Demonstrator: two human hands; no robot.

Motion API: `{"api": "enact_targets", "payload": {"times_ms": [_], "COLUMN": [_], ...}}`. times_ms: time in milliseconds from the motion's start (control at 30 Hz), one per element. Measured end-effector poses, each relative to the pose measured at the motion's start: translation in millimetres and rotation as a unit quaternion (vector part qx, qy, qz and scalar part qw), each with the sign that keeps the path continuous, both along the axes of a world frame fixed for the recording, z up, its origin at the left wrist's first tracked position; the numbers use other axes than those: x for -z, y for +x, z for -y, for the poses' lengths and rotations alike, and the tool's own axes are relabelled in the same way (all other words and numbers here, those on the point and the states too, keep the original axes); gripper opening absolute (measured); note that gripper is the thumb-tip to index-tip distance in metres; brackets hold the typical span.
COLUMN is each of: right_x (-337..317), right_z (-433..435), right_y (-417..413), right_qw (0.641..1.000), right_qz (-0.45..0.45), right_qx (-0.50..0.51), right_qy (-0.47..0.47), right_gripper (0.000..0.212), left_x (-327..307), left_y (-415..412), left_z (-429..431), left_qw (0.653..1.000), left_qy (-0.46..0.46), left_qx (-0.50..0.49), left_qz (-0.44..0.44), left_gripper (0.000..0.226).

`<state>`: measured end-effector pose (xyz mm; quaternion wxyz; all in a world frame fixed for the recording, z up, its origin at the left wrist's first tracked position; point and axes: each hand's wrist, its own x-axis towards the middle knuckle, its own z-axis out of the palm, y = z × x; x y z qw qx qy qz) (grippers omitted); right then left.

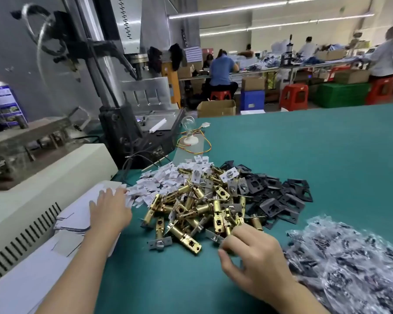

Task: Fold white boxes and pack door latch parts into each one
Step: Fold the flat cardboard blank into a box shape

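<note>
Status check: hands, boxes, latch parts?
Left hand flat on stack of unfolded white box blanks. Right hand curled at near edge of brass latch pile, grip unclear. No folded box in view. Nothing blocking.

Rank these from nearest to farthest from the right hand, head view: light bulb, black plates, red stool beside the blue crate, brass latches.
From the right hand:
1. Brass latches, at its fingertips.
2. Black plates, beyond, slightly right.
3. Light bulb, far left on the table.
4. Red stool, on the floor past the table.
</note>
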<state>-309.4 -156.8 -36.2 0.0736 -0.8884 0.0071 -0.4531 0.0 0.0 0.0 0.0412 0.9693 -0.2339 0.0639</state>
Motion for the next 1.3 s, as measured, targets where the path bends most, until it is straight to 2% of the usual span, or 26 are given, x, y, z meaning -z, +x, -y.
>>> {"api": "enact_targets", "payload": {"times_ms": [100,200,400,567,633,667,700,767,867,900,933,967,1000,1067,1100,1133,1167,1200,1267,1300], "right_x": [-1,4,10,8,-2,-9,-18,-39,-68,-77,-85,-91,-97,-102,-100,-95,-88,-79,-62,-54], "right_z": [10,21,44,39,34,31,28,27,33,35,36,36,35,27,20,13,6,0,-6,-5], "right_y": [-1,-2,-10,-10,-8,-6,-4,-2,-1,-2,-5,-7,-9,-8,-4,0,4,7,12,13], "right_qw": [1.0,0.999,1.0,0.996,0.978,0.95,0.904,0.797,0.647,0.618,0.61,0.628,0.669,0.791,0.84,0.869,0.883,0.886,0.874,0.859], "right_qz": [-0.002,-0.003,-0.007,-0.013,-0.004,0.012,0.033,0.087,0.139,0.155,0.168,0.174,0.167,0.113,0.077,0.042,0.018,0.011,0.026,0.03], "right_qx": [0.03,0.03,0.02,-0.007,-0.024,-0.046,-0.077,-0.131,-0.209,-0.227,-0.243,-0.253,-0.249,-0.182,-0.133,-0.091,-0.062,-0.049,-0.037,-0.032], "right_qy": [-0.007,-0.03,-0.022,0.083,0.205,0.309,0.419,0.582,0.72,0.737,0.735,0.715,0.68,0.573,0.521,0.484,0.465,0.46,0.483,0.51], "right_gripper": [0.023,0.024,0.023,0.021,0.024,0.026,0.029,0.03,0.027,0.027,0.026,0.024,0.02,0.018,0.019,0.021,0.024,0.025,0.022,0.025], "left_x": [7,11,3,-1,-5,-9,-14,-26,-45,-51,-57,-62,-68,-74,-72,-65,-56,-44,-22,-14], "left_y": [-2,-2,3,1,-3,-6,-10,-21,-46,-58,-70,-82,-95,-120,-131,-140,-148,-155,-164,-165], "left_z": [-5,-10,-19,-19,-16,-15,-14,-10,-2,2,5,10,16,27,33,39,44,48,50,47], "left_qw": [1.0,0.998,0.989,0.98,0.976,0.973,0.969,0.955,0.92,0.903,0.879,0.844,0.8,0.677,0.607,0.559,0.537,0.532,0.513,0.489], "left_qy": [0.004,-0.038,-0.129,-0.187,-0.198,-0.206,-0.219,-0.257,-0.34,-0.379,-0.432,-0.497,-0.566,-0.688,-0.723,-0.73,-0.72,-0.704,-0.678,-0.671], "left_qx": [-0.017,-0.011,-0.032,-0.029,-0.027,-0.027,-0.027,-0.01,0.068,0.101,0.134,0.166,0.194,0.231,0.238,0.235,0.227,0.217,0.203,0.199], "left_qz": [0.01,0.041,0.059,0.067,0.082,0.097,0.114,0.149,0.181,0.175,0.153,0.112,0.052,-0.124,-0.229,-0.315,-0.376,-0.417,-0.486,-0.521], "left_gripper": [0.055,0.055,0.04,0.036,0.035,0.032,0.03,0.03,0.031,0.031,0.031,0.033,0.034,0.035,0.037,0.039,0.042,0.045,0.052,0.053]}}
